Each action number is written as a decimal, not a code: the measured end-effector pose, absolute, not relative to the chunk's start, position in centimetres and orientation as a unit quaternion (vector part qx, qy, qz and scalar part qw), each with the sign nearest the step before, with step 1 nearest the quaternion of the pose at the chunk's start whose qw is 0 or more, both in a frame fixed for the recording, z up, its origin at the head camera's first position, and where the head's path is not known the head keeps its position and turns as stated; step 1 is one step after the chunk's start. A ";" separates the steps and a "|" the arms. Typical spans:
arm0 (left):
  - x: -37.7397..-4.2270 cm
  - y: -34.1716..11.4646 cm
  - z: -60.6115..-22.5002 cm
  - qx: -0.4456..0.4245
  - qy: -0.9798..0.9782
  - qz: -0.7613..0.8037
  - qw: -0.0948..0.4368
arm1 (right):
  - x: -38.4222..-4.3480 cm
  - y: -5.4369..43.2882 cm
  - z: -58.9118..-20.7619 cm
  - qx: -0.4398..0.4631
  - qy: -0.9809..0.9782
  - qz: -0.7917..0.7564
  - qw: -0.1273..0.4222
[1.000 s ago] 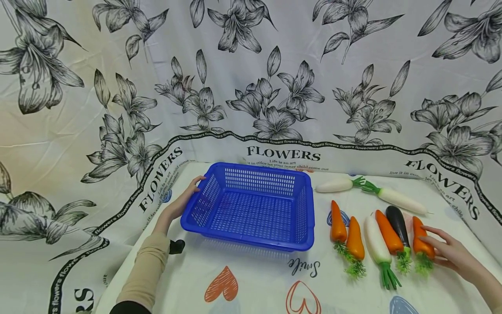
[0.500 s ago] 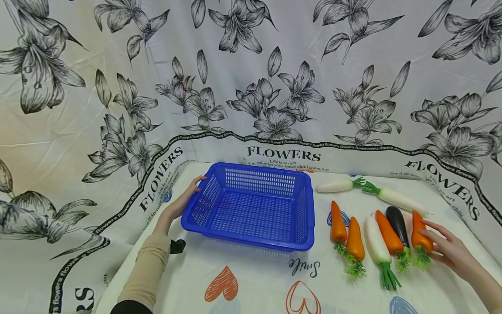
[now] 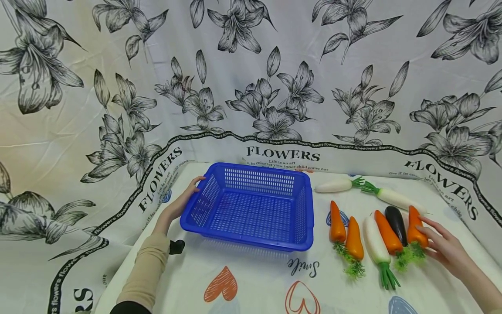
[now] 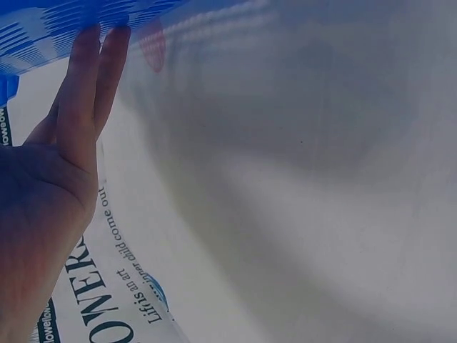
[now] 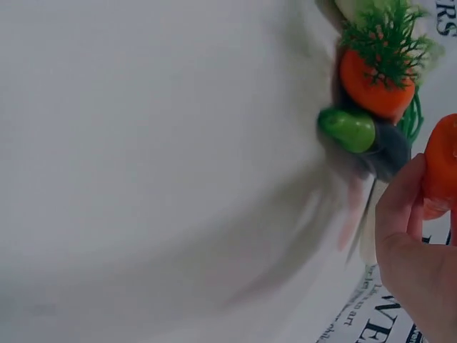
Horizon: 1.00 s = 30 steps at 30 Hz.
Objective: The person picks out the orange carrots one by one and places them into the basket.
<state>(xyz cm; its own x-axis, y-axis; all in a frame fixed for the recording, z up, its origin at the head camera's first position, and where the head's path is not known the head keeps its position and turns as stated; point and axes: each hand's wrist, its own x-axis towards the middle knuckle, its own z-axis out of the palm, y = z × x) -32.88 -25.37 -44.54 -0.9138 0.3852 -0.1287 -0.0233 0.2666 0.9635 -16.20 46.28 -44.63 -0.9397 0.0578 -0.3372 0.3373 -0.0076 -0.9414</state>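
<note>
My left hand [image 3: 186, 197] is at the left rim of a blue plastic basket [image 3: 251, 242], gripping it. In the left wrist view the fingers [image 4: 82, 93] reach up against the basket's outer side [image 4: 43, 36]. On the right, my right hand [image 3: 447, 246] holds an orange carrot [image 3: 415, 229] between thumb and fingers, its leafy top toward the front. The right wrist view shows the same carrot [image 5: 443, 161] partly cut off at the edge. Just left of it lie a dark eggplant [image 3: 396, 222] and another carrot [image 3: 388, 231].
A white radish [image 3: 375, 240] and two more carrots [image 3: 337, 226] lie between the basket and the held carrot. Behind them are two further white radishes, one short [image 3: 333, 186] and one longer [image 3: 400, 198]. A flower-printed cloth [image 3: 274, 96] hangs behind the table.
The held carrot has moved up and left with my right hand, and now overlaps the eggplant's green end. My left hand and the basket have stayed in place.
</note>
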 end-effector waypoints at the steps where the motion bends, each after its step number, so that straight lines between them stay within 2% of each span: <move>1: -32.9 -25.4 -44.5 0.117 0.776 0.595 0.173 | -16.2 46.1 -44.5 0.139 0.689 -0.704 0.098; 18: -32.9 -25.5 -44.6 0.123 0.776 0.595 0.170 | -17.4 42.8 -43.5 0.129 0.636 -0.753 0.109; 30: -32.9 -25.5 -44.5 0.120 0.776 0.594 0.173 | -18.0 40.1 -43.4 0.077 0.646 -0.754 0.090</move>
